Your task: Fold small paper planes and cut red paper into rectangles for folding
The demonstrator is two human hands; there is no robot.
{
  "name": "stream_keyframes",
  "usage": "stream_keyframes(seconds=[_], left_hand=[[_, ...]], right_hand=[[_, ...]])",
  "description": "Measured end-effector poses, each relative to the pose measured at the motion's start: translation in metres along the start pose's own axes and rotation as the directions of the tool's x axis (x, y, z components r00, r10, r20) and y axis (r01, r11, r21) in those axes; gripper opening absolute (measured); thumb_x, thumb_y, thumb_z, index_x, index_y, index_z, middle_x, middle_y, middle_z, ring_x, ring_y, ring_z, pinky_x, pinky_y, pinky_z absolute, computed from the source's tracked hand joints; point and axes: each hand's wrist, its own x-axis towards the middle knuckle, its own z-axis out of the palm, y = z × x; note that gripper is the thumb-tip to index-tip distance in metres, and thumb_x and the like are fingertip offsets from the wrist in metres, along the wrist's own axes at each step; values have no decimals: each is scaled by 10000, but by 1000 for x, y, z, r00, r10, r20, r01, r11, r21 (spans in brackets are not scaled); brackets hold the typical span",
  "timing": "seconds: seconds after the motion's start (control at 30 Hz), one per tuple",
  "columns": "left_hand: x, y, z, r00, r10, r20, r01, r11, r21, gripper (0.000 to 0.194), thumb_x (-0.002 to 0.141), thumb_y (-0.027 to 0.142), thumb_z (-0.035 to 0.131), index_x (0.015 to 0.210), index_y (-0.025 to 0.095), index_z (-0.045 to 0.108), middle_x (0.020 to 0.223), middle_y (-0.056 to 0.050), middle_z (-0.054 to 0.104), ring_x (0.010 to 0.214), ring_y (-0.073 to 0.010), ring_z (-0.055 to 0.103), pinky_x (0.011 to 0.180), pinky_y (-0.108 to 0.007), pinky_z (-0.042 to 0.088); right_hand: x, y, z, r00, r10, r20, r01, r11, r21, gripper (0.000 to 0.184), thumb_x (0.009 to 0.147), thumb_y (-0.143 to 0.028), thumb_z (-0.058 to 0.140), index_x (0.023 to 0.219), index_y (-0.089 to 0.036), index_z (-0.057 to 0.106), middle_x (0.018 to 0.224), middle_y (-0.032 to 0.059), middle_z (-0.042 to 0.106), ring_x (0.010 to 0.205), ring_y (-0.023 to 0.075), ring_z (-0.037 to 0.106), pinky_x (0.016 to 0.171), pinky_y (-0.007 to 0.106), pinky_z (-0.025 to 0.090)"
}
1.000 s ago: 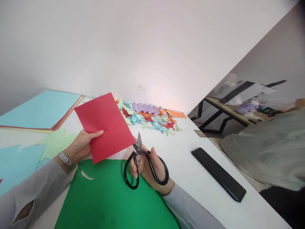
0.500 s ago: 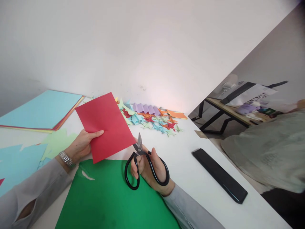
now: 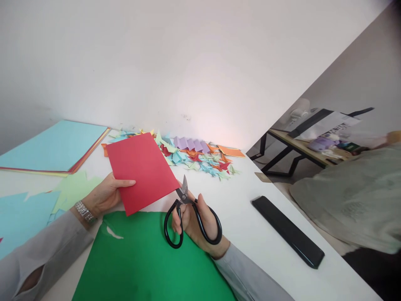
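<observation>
Our left fingers (image 3: 128, 183) pinched a red sheet (image 3: 144, 167), its visible edges still straight, above the white surface (image 3: 238, 209) as our right fingers (image 3: 203, 205) gripped open-bladed scissors (image 3: 184, 197) at its corner, cut scraps (image 3: 177, 157) piled beyond.

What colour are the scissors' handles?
The scissors' handles are black, seen best in the head view.
</observation>
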Motion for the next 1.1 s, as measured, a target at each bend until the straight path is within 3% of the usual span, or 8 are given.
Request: stream_keyframes(seconds=[0.17,0.33,0.6,1.1], left_hand=[[1,-5,1,1000,13,-7,-14,999,-51,495,764,63,672,1233,205,603,1199,-128,674,1004,-292,684,796,-399,611],[4,-8,1,997,-24,-74,17,996,-88,406,806,79,626,1204,159,622,1124,-141,703,890,-270,717,728,-380,627],[-1,-8,6,999,12,-38,-13,999,-36,539,722,25,693,1228,188,607,1177,-131,684,969,-291,696,776,-391,617],[1,-9,9,988,37,-151,-40,999,-15,456,734,41,697,1173,153,644,1095,-143,715,851,-268,722,688,-366,631]], right_hand=[[-1,-1,2,1000,-1,19,1,1000,6,703,873,-689,370,1408,-233,365,619,1,645,447,152,529,526,279,382],[-1,-1,4,1000,-5,17,6,1000,-23,753,867,-699,372,1440,-214,318,619,6,644,446,153,520,522,281,381],[0,0,4,1000,-15,24,16,999,-30,746,877,-691,358,1448,-214,307,623,7,637,453,156,518,523,285,380],[-1,0,4,999,-16,37,17,999,-37,766,863,-704,375,1445,-211,312,637,10,644,448,153,520,516,285,396]])
